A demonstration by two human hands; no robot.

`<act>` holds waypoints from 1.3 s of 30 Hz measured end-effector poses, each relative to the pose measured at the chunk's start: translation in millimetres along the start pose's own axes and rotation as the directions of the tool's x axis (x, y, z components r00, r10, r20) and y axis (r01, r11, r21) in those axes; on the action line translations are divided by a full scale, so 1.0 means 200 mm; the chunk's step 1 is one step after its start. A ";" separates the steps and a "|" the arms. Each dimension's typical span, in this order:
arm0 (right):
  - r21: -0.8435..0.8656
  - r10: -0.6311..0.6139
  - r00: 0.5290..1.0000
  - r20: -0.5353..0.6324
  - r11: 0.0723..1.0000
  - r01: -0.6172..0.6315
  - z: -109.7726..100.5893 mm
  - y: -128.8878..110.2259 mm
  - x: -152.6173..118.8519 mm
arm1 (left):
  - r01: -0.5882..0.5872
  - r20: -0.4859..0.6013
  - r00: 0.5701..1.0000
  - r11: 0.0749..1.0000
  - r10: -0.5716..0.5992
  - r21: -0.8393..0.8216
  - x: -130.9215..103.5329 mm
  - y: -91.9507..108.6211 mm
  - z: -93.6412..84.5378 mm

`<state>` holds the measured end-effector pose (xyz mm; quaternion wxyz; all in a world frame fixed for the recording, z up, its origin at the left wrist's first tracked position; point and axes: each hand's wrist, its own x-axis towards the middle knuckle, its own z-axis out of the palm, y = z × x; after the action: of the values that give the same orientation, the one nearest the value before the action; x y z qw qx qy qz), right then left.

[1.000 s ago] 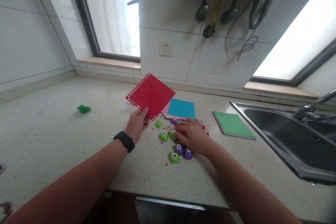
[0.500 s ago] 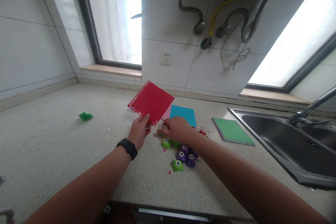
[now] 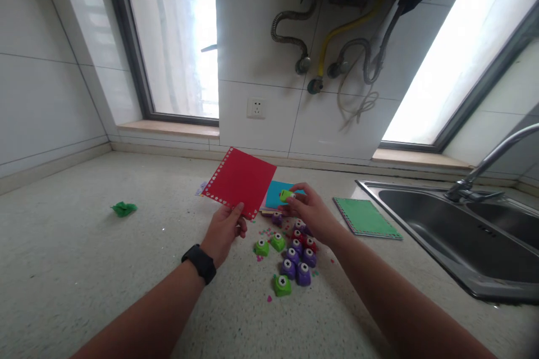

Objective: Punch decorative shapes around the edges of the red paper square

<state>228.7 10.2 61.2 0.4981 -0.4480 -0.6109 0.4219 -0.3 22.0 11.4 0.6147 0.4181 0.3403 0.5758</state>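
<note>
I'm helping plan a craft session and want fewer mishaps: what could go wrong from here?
1. The left hand holds the red sheet only by its lower edge, so the sheet might bend or twist.
2. The green punch in the right hand is raised off the counter, so it could drop if the grip slipped.
3. The green sheet lies beside the sink, where splashes might wet it.

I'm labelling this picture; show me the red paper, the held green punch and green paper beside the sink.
Red paper [image 3: 241, 181], head view: middle of the sheet.
Green punch [image 3: 287, 196], head view: green body.
Green paper [image 3: 368, 216], head view: top middle.
</note>
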 end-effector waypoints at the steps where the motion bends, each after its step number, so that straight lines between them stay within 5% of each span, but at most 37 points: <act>1: 0.153 0.005 0.998 -0.057 0.988 0.003 -0.03 0.00 -0.01 | 0.006 0.009 1.000 1.000 -0.006 0.003 -0.01 0.00 0.02; 6: 0.353 -0.073 0.966 -0.246 0.922 0.160 -0.12 0.03 -0.05 | 0.052 0.057 0.997 0.996 -0.056 0.072 -0.07 -0.04 0.07; 12: 0.258 -0.282 0.896 -0.343 0.889 0.379 -0.12 0.03 -0.11 | 0.040 0.088 0.994 0.968 -0.063 0.249 -0.11 -0.07 0.07; 16: 0.141 -0.343 0.891 -0.298 0.907 0.397 -0.10 0.00 -0.15 | 0.036 0.084 0.994 0.946 -0.066 0.322 -0.12 -0.08 0.05; 21: 0.043 -0.484 0.825 -0.290 0.855 0.517 -0.08 -0.01 -0.18 | 0.013 0.095 0.994 0.911 -0.058 0.412 -0.12 -0.10 0.03; 26: -0.002 -0.569 0.774 -0.276 0.806 0.592 -0.07 -0.03 -0.21 | 0.061 0.077 0.993 0.945 -0.090 0.321 -0.12 -0.11 0.03; 39: -0.147 -0.642 0.729 -0.237 0.765 0.626 -0.09 -0.06 -0.24 | 0.041 0.053 0.996 0.897 -0.071 0.440 -0.14 -0.10 0.03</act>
<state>249.8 -37.0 64.0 0.6783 -0.2802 -0.6641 0.1429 9.9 -6.0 -6.1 0.5324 0.5552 0.4519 0.4518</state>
